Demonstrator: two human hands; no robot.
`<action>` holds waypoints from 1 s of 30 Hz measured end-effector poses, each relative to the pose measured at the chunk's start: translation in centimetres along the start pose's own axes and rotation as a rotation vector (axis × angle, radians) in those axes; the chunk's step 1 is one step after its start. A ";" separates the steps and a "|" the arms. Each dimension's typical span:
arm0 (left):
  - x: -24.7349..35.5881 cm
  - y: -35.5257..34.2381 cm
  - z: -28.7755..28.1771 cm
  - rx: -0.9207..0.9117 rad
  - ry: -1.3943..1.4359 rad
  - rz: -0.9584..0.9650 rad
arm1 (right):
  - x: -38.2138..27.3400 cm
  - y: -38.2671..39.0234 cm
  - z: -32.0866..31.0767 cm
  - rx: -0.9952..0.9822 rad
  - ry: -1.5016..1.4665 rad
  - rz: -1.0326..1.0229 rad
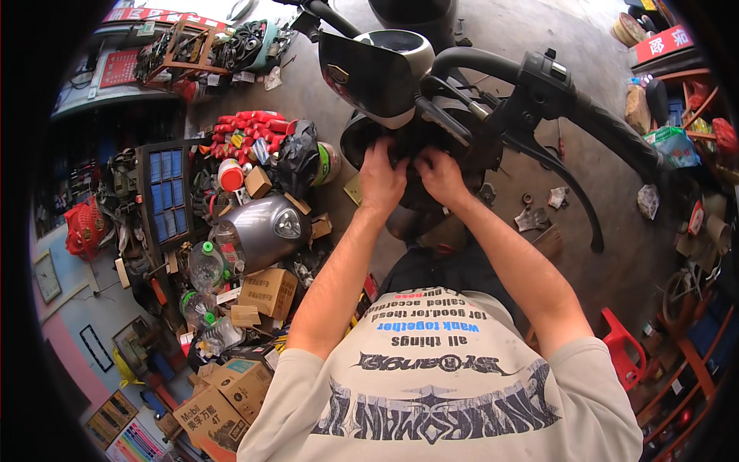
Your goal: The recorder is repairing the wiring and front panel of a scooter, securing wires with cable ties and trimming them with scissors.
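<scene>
A scooter's black handlebar (593,115) and its dark dash cover with a silver rim (377,65) fill the upper middle. My left hand (381,177) and my right hand (440,175) reach side by side into the dark front housing (454,146) below the dash. Both sets of fingers curl into the black parts there; what they grip is hidden. A black brake lever (573,192) hangs down to the right of my right hand.
A heap of cardboard boxes (265,291), plastic bottles, red parts (250,127) and a silver scooter panel (262,227) lies at the left. A red plastic stool (623,346) stands at the lower right. Shelves with goods (693,108) line the right edge. Bare concrete floor (631,254) lies between.
</scene>
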State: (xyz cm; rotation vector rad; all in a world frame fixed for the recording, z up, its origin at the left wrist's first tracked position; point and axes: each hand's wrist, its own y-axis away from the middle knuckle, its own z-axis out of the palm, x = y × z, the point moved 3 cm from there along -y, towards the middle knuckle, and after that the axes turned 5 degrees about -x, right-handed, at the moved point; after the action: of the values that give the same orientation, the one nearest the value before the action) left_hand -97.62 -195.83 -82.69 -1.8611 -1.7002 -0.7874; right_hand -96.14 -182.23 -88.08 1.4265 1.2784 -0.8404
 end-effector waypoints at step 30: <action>4.1 1.1 2.1 -0.045 -0.417 -0.203 | 6.0 -8.0 3.5 -0.020 0.135 -0.367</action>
State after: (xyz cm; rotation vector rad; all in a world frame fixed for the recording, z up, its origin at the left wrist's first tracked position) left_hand -96.16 -191.56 -81.24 -2.0087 -2.1696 -0.5391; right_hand -102.31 -184.46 -96.38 1.2675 1.6789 -0.9810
